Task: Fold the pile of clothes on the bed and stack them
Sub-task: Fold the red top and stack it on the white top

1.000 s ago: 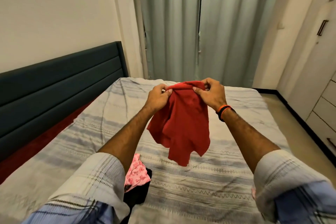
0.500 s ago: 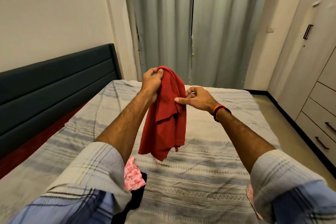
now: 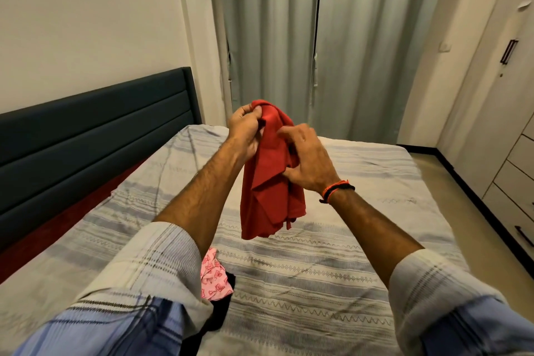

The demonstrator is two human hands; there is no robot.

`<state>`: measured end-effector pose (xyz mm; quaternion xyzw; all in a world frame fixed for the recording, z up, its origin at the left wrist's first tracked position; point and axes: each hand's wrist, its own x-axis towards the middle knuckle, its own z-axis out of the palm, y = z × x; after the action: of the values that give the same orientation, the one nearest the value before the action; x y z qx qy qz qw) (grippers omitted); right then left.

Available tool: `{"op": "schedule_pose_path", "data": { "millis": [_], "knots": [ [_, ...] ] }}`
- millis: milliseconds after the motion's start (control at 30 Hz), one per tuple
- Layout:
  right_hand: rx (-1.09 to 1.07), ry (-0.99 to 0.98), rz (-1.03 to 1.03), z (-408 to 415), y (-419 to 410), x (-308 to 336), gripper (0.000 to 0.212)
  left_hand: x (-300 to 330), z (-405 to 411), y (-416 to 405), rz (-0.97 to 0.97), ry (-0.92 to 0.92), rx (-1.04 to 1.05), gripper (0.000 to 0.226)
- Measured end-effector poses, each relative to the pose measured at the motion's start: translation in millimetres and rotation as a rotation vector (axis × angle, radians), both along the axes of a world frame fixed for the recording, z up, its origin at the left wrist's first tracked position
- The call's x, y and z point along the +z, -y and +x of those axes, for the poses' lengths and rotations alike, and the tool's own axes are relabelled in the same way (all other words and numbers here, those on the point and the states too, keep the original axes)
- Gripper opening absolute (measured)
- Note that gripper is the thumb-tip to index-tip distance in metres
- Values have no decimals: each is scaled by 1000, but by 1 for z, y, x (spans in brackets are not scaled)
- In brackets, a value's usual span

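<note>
A red garment [image 3: 268, 191] hangs bunched in the air above the bed [image 3: 332, 263]. My left hand [image 3: 245, 130] grips its top edge, held highest. My right hand [image 3: 306, 163], with a red and black wristband, has its fingers curled into the cloth partway down the right side. Below my left forearm lie a pink patterned garment [image 3: 213, 277] and a black garment [image 3: 219, 315] on the striped bedcover, partly hidden by my sleeve.
A dark padded headboard [image 3: 95, 130] runs along the left. Grey curtains [image 3: 318, 37] hang behind the bed. A cupboard with drawers [image 3: 514, 159] stands at the right, with a strip of floor [image 3: 450, 182] between it and the bed.
The red garment went from spread between both hands to hanging from my raised left hand. My right hand let go, then moved in and took hold of the cloth lower down.
</note>
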<state>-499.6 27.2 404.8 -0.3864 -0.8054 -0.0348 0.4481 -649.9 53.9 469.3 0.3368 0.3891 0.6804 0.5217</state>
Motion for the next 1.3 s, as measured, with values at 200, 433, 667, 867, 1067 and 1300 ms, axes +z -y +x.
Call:
{"op": "schedule_pose_path", "data": {
  "millis": [200, 433, 667, 867, 1067, 1300],
  "knots": [
    [-116, -347, -332, -13, -15, 7, 16, -13, 7, 9, -49, -98, -231, 12],
    [-202, -334, -575, -13, -23, -16, 18, -66, -2, 20, -166, -669, -318, 72],
    [-221, -433, -609, -10, -30, -16, 25, -72, -6, 19, -174, -815, -198, 36],
    [-161, -527, -633, 0, -34, -21, 13, -67, 6, 14, -85, -944, 3, 7],
    [-174, -393, -590, 8, -33, -19, 5, -59, -3, -2, -88, -1343, 186, 9],
    [73, -480, -850, -5, -36, -21, 18, -63, -2, -8, -102, -1123, 86, 32]
  ]
}}
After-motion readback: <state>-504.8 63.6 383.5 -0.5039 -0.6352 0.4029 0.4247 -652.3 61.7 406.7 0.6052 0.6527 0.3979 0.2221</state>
